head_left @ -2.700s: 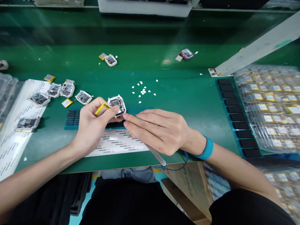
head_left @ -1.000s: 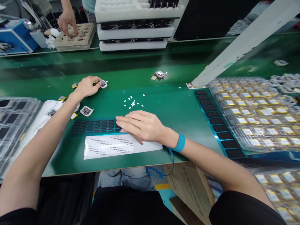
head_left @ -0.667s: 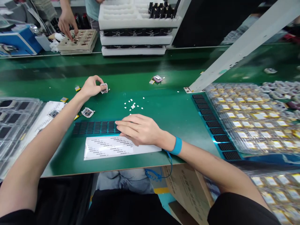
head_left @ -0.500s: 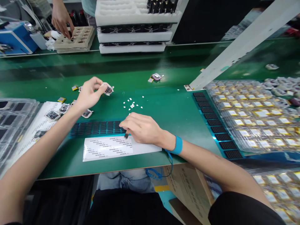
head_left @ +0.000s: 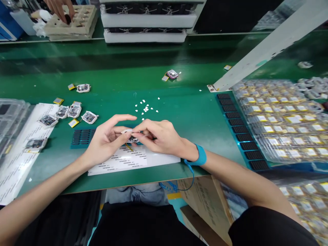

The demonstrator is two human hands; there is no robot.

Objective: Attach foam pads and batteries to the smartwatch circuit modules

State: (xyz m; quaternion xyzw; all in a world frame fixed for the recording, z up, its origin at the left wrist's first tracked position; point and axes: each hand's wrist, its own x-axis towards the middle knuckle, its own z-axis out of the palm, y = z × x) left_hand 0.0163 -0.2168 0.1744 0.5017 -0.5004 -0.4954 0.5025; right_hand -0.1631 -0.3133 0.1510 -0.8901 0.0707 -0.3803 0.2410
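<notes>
Between my hands, over the white printed backing sheet (head_left: pixel 161 160), is a small white-cased circuit board (head_left: pixel 133 139) with a yellow tab hanging below it. My left hand (head_left: pixel 107 141) holds the board between thumb and fingers, with its index finger stretched out above. My right hand (head_left: pixel 162 136) is closed in a pinch at the board's upper side; whatever is in its fingertips is hidden. Left of them, a sheet of black strips (head_left: pixel 83 136) lies partly covered by my left hand. Small white stickers (head_left: pixel 146 108) are scattered just beyond my hands.
Several similar boards (head_left: pixel 89 117) lie at left, some with yellow-edged batteries (head_left: pixel 73 123). Another board (head_left: pixel 172 74) sits farther back. At right are a column of black strips (head_left: pixel 242 137), clear trays of batteries (head_left: pixel 282 119) and a white post (head_left: pixel 258 51). A co-worker's hand (head_left: pixel 60 8) is at a pulp tray (head_left: pixel 84 29).
My left hand has brought the board right and nearer to me. My right hand, which held a small dark strip, now meets it at the board. The view has tilted down.
</notes>
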